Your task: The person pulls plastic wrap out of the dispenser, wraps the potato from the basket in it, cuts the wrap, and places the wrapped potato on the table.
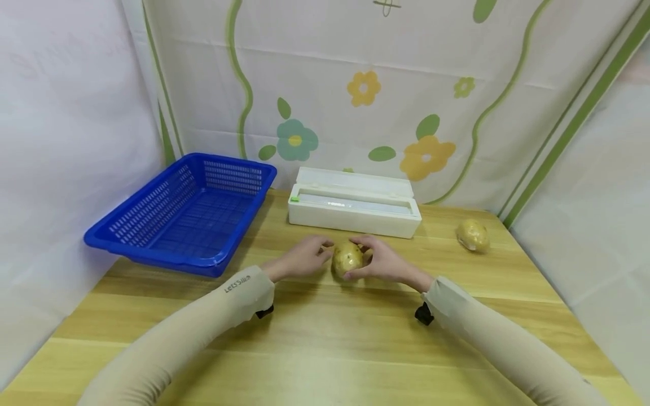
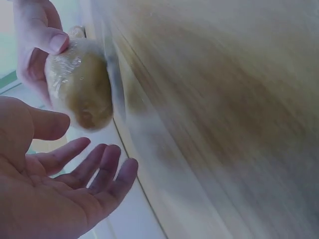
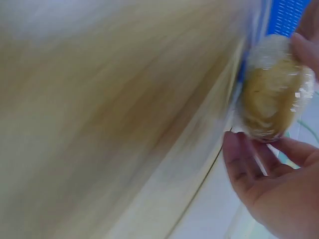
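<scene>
A potato [image 1: 347, 259] with a shiny layer of clear plastic film sits between the two hands, close over the table in the head view. My right hand [image 1: 384, 260] holds it from the right side, thumb in front and fingers behind. My left hand [image 1: 303, 259] is just left of the potato. In the left wrist view the left hand [image 2: 55, 184] has its fingers spread and loosely bent, with nothing in them. The right wrist view has the right hand's fingertips [image 3: 234, 142] at the lower end of the wrapped potato [image 3: 271, 94].
Behind the hands stands a long white box [image 1: 350, 217] with its lid raised, a clear sheet inside. A blue perforated basket [image 1: 218, 262] is at the left. Another potato [image 1: 473, 235], also shiny, lies at the far right of the wooden table [image 1: 325, 349]. Patterned cloth [image 1: 330, 124] hangs behind.
</scene>
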The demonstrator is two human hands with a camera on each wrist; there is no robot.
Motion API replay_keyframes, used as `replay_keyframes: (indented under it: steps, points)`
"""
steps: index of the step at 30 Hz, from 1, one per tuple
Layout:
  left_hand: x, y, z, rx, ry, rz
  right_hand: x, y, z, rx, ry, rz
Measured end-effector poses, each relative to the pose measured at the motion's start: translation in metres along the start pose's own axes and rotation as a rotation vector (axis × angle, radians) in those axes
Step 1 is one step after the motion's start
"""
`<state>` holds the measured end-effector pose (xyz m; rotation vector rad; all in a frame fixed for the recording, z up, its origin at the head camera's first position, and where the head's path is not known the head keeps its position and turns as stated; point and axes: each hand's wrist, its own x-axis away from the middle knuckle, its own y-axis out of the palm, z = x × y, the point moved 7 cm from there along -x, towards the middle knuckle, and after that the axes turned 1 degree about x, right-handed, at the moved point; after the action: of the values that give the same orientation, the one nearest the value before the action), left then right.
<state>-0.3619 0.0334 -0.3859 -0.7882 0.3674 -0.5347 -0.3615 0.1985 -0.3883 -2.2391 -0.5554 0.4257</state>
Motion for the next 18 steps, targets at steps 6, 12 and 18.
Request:
replay_keyframes:
  steps: [6,12,18]
  points:
    - [0.001,0.001,0.006,-0.013,0.036,0.037,0.011,-0.022,0.002,-0.007,-0.038,0.103]
    - [0.003,0.004,0.009,-0.017,0.032,0.029,0.025,-0.047,0.011,0.006,-0.055,0.126]
    - [0.005,0.003,0.013,-0.029,0.054,0.032,0.048,-0.065,0.027,-0.006,-0.061,0.155]
